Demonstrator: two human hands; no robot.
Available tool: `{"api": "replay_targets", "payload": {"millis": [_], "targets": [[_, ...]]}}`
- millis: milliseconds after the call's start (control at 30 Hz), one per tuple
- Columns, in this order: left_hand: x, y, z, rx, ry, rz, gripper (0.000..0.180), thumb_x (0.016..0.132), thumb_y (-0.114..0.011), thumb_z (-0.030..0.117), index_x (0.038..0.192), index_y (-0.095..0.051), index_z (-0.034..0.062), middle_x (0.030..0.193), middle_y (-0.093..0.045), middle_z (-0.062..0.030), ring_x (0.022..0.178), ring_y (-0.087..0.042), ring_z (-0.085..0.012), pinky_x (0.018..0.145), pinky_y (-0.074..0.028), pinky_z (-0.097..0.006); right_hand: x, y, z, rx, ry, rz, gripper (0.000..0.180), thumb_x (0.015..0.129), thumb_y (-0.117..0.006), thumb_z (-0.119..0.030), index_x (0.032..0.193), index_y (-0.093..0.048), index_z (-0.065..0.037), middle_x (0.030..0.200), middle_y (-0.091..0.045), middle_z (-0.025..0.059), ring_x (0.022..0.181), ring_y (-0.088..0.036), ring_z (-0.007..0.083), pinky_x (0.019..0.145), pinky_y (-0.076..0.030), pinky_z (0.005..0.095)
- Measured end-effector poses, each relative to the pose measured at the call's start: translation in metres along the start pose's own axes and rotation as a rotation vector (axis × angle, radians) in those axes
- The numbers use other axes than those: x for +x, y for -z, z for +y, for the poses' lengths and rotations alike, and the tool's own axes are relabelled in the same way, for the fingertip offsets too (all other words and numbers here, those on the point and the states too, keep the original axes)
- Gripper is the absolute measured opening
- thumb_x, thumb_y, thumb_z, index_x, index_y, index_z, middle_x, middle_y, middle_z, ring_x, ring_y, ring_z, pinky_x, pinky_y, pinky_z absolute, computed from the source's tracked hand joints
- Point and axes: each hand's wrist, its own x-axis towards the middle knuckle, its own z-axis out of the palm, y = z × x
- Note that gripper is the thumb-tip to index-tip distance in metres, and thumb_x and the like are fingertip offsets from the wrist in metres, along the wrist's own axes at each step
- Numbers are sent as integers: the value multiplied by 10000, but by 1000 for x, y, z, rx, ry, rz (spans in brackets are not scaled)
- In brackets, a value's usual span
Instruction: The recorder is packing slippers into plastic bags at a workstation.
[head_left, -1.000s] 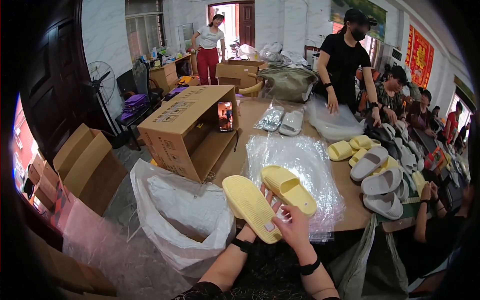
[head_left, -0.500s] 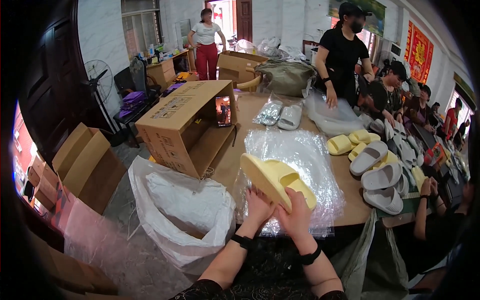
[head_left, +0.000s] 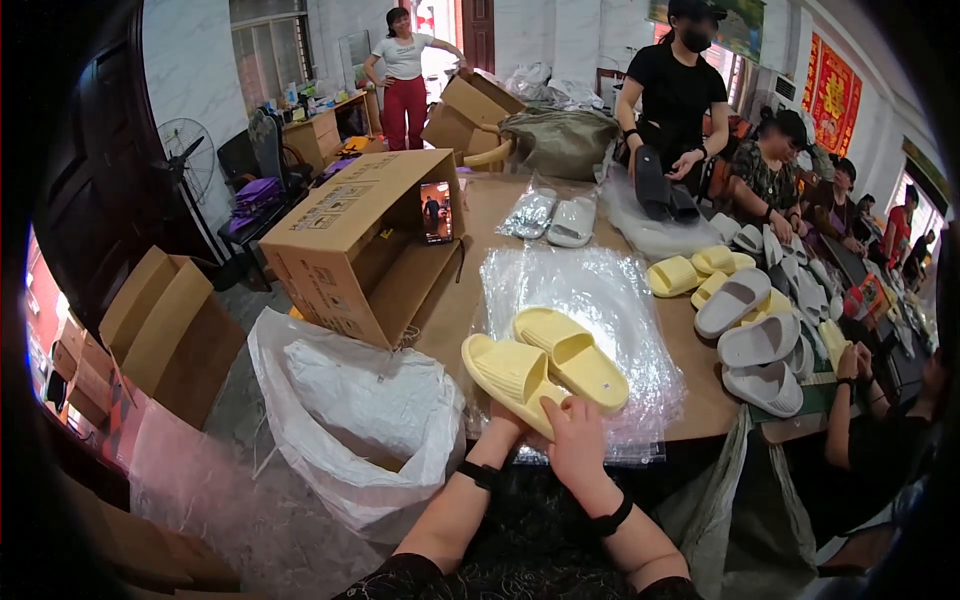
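Observation:
A pair of yellow slide slippers is in front of me, just above a stack of clear plastic bags. My left hand holds the left yellow slipper from below, its fingers mostly hidden under the sole. At that slipper's heel end, my right hand is closed with thumb and fingers on the edge. The right yellow slipper lies beside it, open side up, toe pointing away from me; whether it rests on the bags I cannot tell.
Left of the bags stands an open cardboard box with a phone at its opening. A white woven sack hangs nearer me. Grey slippers and more yellow ones lie to the right. Across the table, a co-worker holds dark slippers.
The yellow slippers have turned from tilted, sole showing, to flatter and side by side, upper sides showing. The co-worker across the table now holds dark slippers.

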Motion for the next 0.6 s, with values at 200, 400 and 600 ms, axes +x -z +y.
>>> {"api": "replay_targets", "payload": {"millis": [200,400,600], "targets": [[-4,-11,-8,-278,84,-79,635,937,-514,474,1450,-374,125,1482,-398,-115,1371,-361,-277,1158,-251,-404,31,18,26,181,10,-101,726,688,-813,-431,1238,-562,-30,1110,-536,185,1066,-499,364,933,-436,442],[-1,17,-19,-517,165,-95,624,929,-541,458,1436,-395,124,1460,-426,-118,1353,-386,-277,1149,-267,-403,89,-20,35,101,-111,-253,674,723,-743,-527,1080,-619,31,1108,-554,227,1036,-543,385,881,-476,432],[8,46,56,-108,11,-14,602,893,-607,440,1386,-465,124,1395,-494,-109,1295,-448,-273,1105,-329,-388,108,-53,69,200,-30,-212,457,807,-652,-420,729,-652,30,694,-626,228,642,-623,370,627,-492,466]]}}
